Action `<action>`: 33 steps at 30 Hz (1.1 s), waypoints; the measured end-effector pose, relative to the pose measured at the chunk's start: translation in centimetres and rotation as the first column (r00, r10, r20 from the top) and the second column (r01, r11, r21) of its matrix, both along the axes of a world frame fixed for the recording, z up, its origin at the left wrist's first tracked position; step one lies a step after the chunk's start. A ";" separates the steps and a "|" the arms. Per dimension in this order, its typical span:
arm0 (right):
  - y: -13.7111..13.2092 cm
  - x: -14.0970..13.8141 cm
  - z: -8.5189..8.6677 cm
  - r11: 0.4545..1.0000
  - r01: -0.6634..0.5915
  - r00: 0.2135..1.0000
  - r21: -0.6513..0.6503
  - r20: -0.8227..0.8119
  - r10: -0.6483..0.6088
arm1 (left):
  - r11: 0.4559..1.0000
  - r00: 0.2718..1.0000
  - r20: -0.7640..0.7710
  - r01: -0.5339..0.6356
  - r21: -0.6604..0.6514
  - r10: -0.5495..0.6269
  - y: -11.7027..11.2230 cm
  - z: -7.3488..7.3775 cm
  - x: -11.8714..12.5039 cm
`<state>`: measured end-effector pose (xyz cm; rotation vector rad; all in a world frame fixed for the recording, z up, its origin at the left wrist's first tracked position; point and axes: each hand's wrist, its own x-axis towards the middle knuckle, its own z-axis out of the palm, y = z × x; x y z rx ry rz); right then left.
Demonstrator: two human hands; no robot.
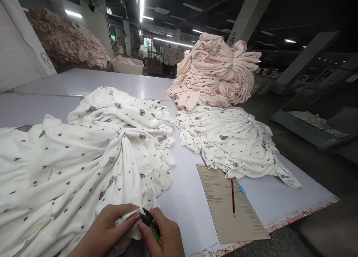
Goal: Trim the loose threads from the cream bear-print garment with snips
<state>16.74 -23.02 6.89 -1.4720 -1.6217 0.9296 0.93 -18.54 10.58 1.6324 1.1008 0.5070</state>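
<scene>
A heap of white printed fabric (pixel 81 152), dotted with small dark marks and purplish bear-like figures, spreads over the left of the table. At its near edge my left hand (pixel 112 223) pinches a bit of this white fabric between thumb and fingers. My right hand (pixel 165 234) is closed around green-handled thread snips (pixel 151 223) with dark blades. The blades meet the fabric right at my left fingertips; whether they are parted I cannot make out. Part of the snips is hidden inside my right palm.
Right of my hands, a handwritten cardboard sheet (pixel 223 208) carries a dark red pencil (pixel 233 197) and a blue clip (pixel 242 190). Beyond it lies a gathered white printed bundle (pixel 229 137), with a tall pink bundle (pixel 215 70) behind. The table's right edge (pixel 302 212) shows red markings.
</scene>
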 end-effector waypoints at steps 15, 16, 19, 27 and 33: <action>-0.5 0.4 -0.9 0.994 -0.064 0.989 -0.090 -0.139 0.051 | 0.881 0.974 -0.224 0.102 0.462 0.005 -0.9 -1.3 -0.7; -0.5 0.4 -1.0 0.993 -0.071 0.984 -0.098 -0.168 0.054 | 0.858 0.972 -0.233 0.107 0.502 0.016 -1.0 -1.4 -0.7; -0.5 0.5 -1.1 0.990 -0.083 0.969 -0.118 -0.243 0.053 | 0.802 0.965 -0.260 0.127 0.584 0.037 -1.0 -1.7 -0.9; -0.5 1.4 -1.2 0.981 -0.080 0.964 -0.174 -0.263 0.032 | 0.867 0.979 -0.203 0.073 0.493 0.034 -1.0 -1.8 -1.0; -0.5 1.2 -0.5 0.978 -0.064 0.982 -0.200 -0.189 0.026 | 0.965 0.990 -0.057 -0.115 0.236 0.132 -1.1 -0.2 -0.1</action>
